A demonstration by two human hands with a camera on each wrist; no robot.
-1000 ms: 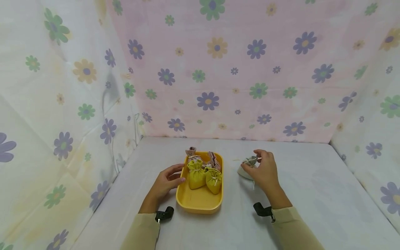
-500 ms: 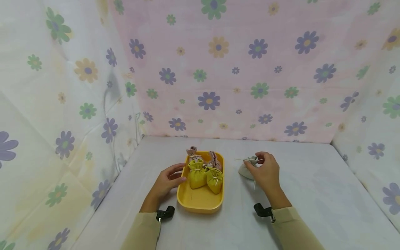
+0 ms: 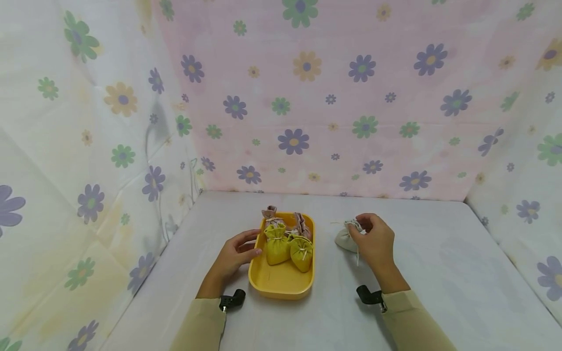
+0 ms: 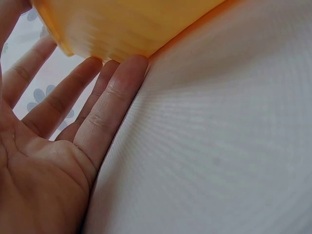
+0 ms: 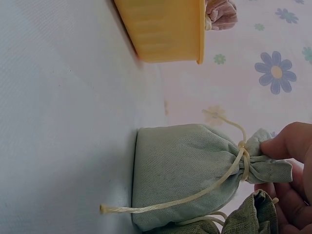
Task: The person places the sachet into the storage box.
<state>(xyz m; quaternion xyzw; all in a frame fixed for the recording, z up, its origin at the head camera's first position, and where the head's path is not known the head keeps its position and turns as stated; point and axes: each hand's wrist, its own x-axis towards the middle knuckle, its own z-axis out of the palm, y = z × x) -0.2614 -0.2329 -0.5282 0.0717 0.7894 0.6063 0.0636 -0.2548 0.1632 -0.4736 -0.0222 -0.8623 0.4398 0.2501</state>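
In the head view my left hand [image 3: 237, 253] rests at the left side of a yellow tray [image 3: 274, 287]. Its fairly straight fingers [image 4: 112, 102] touch the tray's outer wall in the left wrist view. My right hand [image 3: 373, 241] pinches the gathered neck of a pale grey-green drawstring pouch [image 5: 180, 165], which stands upright on the table, its cream cord tied round the neck. Beside that pouch, partly hidden and close under the right fingers, is a darker olive-green drawstring pouch [image 5: 251, 217].
Inside the tray, two yellow-green pouches [image 3: 277, 248] lie in front of mauve pouches [image 3: 302, 226] at the back. A white cloth covers the table [image 3: 325, 317]. Flower-printed sheets [image 3: 333, 122] enclose the back and sides.
My right fingers have shifted slightly on the pouch's neck, which now leans a little to the right. The left hand and the tray have stayed in place.
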